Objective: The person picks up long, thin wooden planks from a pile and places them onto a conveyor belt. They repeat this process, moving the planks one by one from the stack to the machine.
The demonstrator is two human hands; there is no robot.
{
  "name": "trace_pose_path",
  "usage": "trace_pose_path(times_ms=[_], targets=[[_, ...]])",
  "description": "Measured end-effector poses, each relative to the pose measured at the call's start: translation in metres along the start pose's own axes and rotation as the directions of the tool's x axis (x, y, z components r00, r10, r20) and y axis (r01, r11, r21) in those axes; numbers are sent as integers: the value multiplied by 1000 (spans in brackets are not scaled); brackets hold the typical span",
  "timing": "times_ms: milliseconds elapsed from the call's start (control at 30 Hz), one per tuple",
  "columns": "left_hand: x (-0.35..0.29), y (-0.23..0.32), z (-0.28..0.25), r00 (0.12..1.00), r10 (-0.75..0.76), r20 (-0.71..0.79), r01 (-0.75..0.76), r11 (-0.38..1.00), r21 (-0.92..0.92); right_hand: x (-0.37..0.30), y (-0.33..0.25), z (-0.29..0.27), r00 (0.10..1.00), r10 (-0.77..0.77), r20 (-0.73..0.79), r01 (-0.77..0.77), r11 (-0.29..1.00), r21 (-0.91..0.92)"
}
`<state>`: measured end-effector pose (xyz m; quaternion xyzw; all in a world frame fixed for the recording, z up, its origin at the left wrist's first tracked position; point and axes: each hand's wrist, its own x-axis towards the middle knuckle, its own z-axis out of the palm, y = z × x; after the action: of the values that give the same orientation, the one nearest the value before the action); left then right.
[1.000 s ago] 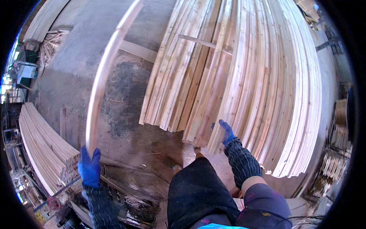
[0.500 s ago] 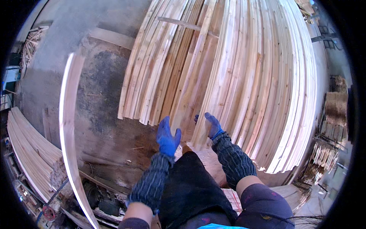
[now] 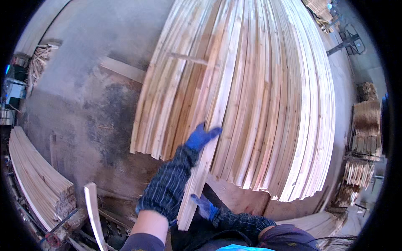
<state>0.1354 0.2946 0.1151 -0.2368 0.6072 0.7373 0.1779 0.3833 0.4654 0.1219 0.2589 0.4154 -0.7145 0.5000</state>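
A long pale wooden board [image 3: 197, 182] lies lengthwise in front of me, its near end raised off the stack and drawn back over my lap. My left hand [image 3: 202, 137], in a blue glove, is closed around it from the left partway along. Near the board's close end, my right hand [image 3: 205, 208], also gloved, grips its right edge; some of those fingers are hidden under it. Beyond and to the right spreads a wide stack of similar boards [image 3: 268, 113], with uneven near ends.
A thin crosswise strip [image 3: 188, 58] rests on the stack. At the left stands a bundle of boards [image 3: 39, 175], beside a single upright-looking board [image 3: 93, 209] near dark machinery. Another plank [image 3: 123, 69] lies on the stained floor. More stacked wood [image 3: 366, 121] lines the right side.
Both hands have closed on a board, and its near end has come back toward me and up. The single board on the left has slid down toward the lower edge.
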Motion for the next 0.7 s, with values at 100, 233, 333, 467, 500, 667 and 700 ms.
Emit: trace_pose_path(times_ms=[100,233,333,467,500,667,700], targets=[[-101,17,-22,989,-97,108,90,994,63,8,-46,12,990,14,144,-43,979,201],[-263,-14,-47,997,-55,46,50,992,114,54,-174,48,958,-136,253,87,977,195],[-399,-12,-50,952,-306,-33,306,931,198,106,-295,89,836,-437,331,425,898,111],[-546,-62,-54,962,-218,-161,257,923,286,135,-378,119,864,-379,333,407,913,-16],[-562,-4,-54,915,-245,-320,370,826,425,158,-387,106,787,-485,382,559,822,-108],[-642,-23,-39,699,124,-705,478,651,589,127,-321,175,886,-408,222,437,894,-102],[-653,-20,-44,665,125,-736,526,621,581,123,-319,180,880,-447,165,470,870,-150]])
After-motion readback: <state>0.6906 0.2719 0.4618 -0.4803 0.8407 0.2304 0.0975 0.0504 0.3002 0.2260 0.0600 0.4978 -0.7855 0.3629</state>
